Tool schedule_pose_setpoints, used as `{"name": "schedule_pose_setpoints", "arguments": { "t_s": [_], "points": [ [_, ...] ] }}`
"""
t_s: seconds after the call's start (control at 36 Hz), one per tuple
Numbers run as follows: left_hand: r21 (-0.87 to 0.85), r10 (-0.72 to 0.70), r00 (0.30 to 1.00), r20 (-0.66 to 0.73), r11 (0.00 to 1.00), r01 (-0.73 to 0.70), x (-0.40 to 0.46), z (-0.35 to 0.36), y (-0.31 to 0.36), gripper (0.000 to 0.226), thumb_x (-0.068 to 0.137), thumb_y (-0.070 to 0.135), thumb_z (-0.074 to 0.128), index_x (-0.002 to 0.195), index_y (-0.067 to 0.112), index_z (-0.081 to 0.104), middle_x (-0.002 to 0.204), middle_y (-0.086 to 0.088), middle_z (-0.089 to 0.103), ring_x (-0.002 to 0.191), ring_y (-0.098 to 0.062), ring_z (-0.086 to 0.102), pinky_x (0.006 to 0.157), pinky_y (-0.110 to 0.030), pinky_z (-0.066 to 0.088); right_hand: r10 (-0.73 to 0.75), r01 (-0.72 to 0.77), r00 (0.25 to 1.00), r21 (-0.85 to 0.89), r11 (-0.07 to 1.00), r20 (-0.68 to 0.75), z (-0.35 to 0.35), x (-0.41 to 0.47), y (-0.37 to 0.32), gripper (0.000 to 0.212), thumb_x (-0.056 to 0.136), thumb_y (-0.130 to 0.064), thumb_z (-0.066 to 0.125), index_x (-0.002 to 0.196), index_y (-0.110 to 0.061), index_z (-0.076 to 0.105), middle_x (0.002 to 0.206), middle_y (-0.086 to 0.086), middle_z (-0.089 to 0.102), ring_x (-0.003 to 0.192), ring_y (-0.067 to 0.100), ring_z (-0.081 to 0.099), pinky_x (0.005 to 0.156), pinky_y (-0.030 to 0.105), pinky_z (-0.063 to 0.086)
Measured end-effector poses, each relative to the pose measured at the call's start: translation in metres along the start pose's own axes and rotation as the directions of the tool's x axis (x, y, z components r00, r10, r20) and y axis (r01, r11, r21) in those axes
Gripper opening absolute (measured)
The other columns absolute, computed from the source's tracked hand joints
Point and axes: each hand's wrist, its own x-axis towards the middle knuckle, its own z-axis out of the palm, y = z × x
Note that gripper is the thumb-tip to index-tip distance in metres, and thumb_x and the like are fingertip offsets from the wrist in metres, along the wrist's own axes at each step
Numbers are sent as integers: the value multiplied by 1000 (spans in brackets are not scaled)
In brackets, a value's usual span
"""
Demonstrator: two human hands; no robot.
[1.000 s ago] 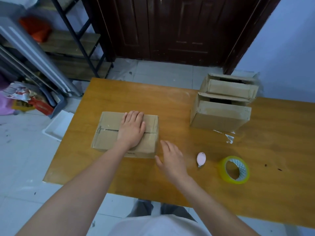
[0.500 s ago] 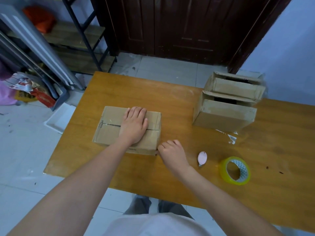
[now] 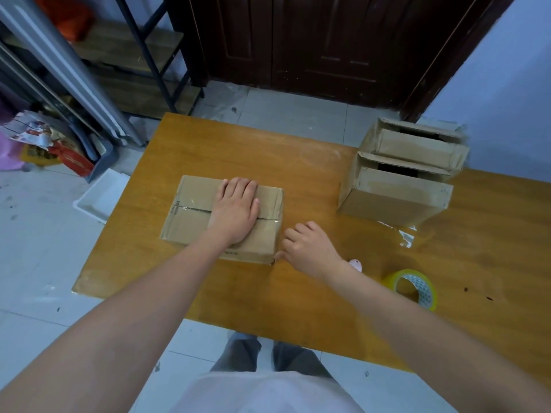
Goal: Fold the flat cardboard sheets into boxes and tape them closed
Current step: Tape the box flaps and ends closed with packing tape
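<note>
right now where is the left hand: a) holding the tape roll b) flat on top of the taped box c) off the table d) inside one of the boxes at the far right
b: the left hand lies flat, fingers straight, on the top of the taped box, while the tape roll sits untouched near the right forearm.

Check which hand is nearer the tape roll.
Right. The right hand sits just left of the tape roll; the left hand presses the box farther away.

No text can be read. The small dark print on the front face of the cardboard box point(image 3: 208, 222) is illegible. The printing on the red and yellow packaging point(image 3: 59, 150) on the floor is blurred.
</note>
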Motion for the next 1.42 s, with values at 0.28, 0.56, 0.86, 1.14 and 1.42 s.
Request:
{"name": "schedule_pose_setpoints", "arguments": {
  "t_s": [0.28, 0.56, 0.86, 1.14, 1.42],
  "points": [
    [20, -9, 1000, 0, 1000, 9, 0, 3, 0, 59, 92, 38, 14, 133, 8, 45, 132, -9, 49, 129, -26, 37, 112, -42, 16, 88, -167, 819, 89, 982, 567, -12, 29, 13, 52, 89, -58, 41, 91, -13, 67, 97, 6, 65, 94, 24, 59, 88, 37, 36],
    [-7, -27, 1000, 3, 1000, 27, -2, 1, 2, 61, 91, 39, 14, 134, 9, 46, 134, -8, 48, 130, -26, 36, 114, -41, 15, 380, -419, 903, 613, 670, 201, -11, -6, -23, 43, 83, -48, 57, 106, -12, 51, 100, 1, 48, 85, 14, 46, 68, 28, 43],
    [22, -55, 998, 32, 998, 54, -1, -2, 4, 72, 86, 43, 3, 140, 11, 39, 142, -7, 42, 135, -24, 30, 116, -38, 9, 75, -42, 987, 219, 975, -141, 5, 11, -34, 14, 83, -25, 64, 79, -16, 54, 88, 1, 59, 80, 23, 47, 58, 33, 39],
    [18, -49, 999, 25, 999, 48, -2, -2, 4, 73, 85, 44, 4, 139, 10, 41, 141, -8, 43, 135, -25, 31, 116, -38, 10, -73, 111, 984, 233, 966, -164, 11, 0, -10, 36, 72, -11, 70, 102, -20, 52, 101, 3, 57, 88, 22, 43, 70, 32, 47],
    [-68, -69, 993, 92, 995, 75, 2, -8, -1, 77, 82, 52, 6, 145, 15, 30, 147, -3, 35, 139, -20, 22, 116, -35, 3, -245, 247, 965, 9, 969, -92, 12, 7, 0, 34, 79, -20, 57, 112, -16, 50, 103, 2, 61, 88, 20, 48, 77, 31, 52]
  ]
}}
